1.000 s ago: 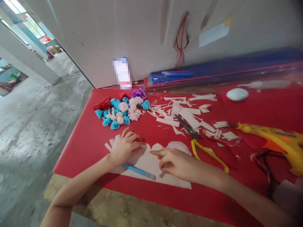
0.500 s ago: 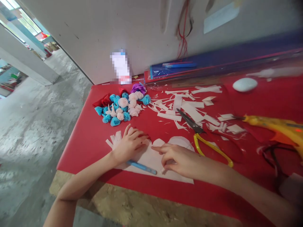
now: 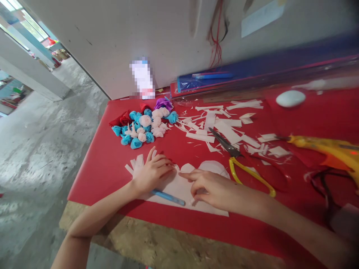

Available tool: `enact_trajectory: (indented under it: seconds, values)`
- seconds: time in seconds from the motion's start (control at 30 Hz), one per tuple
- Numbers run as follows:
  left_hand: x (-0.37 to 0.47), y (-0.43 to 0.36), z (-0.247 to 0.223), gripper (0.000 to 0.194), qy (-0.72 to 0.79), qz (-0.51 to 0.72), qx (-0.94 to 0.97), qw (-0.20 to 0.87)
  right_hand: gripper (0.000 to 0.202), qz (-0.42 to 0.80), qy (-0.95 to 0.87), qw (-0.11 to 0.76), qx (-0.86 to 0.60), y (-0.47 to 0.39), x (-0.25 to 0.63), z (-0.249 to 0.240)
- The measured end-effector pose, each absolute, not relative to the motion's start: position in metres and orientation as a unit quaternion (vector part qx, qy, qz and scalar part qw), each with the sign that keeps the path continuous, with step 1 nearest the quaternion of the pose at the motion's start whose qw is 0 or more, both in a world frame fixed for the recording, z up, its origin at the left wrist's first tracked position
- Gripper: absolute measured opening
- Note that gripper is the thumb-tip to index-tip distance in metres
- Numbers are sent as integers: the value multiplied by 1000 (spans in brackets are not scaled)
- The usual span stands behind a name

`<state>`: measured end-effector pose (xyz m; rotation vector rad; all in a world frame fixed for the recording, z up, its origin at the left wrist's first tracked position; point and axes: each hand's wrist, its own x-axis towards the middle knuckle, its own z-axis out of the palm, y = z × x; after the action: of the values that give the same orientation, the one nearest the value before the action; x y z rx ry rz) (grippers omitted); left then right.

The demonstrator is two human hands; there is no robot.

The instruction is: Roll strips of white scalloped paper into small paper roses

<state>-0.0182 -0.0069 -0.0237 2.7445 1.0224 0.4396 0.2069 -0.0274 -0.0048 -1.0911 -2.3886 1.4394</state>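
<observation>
My left hand (image 3: 153, 170) lies flat, fingers stretched and open, on pale pinkish-white paper (image 3: 211, 208). Under and beside its palm is a blue pen (image 3: 169, 197), partly covered. My right hand (image 3: 206, 185) rests on the paper to the right, index finger extended toward the left fingertips, the other fingers bent and thumb apart. Between the hands a small paper edge sticks up near the fingertips. Rounded paper pieces (image 3: 214, 168) lie just beyond my right hand, and paper strips (image 3: 136, 164) fan out past my left.
Blue, white, red and purple paper roses (image 3: 140, 129) sit at the back left. A phone (image 3: 143, 78) leans on the wall. Paper scraps (image 3: 224, 129), yellow-handled scissors (image 3: 235, 158), a yellow glue gun (image 3: 325, 149) and a white egg-shaped object (image 3: 291, 98) lie right on the red tabletop (image 3: 95, 168).
Both hands stay nearly in place on the paper. The whole view has shifted very slightly; nothing is visibly picked up or let go.
</observation>
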Motion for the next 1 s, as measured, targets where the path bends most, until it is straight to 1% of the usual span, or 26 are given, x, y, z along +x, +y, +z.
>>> enact_trajectory:
  seconds: [0.3,0.53,0.73,1.0]
  values:
    - [-12,1,-21,18,356,130,915,138,25,473,-799,67,-366,-28,207,-3]
    - [-10,3,-18,24,353,129,916,143,25,468,-802,62,-366,-29,208,-4]
    - [-11,5,-18,20,352,121,915,159,24,475,-800,57,-362,-27,208,-9]
    - [-12,5,-20,22,320,156,925,134,24,479,-797,70,-361,-29,209,-14]
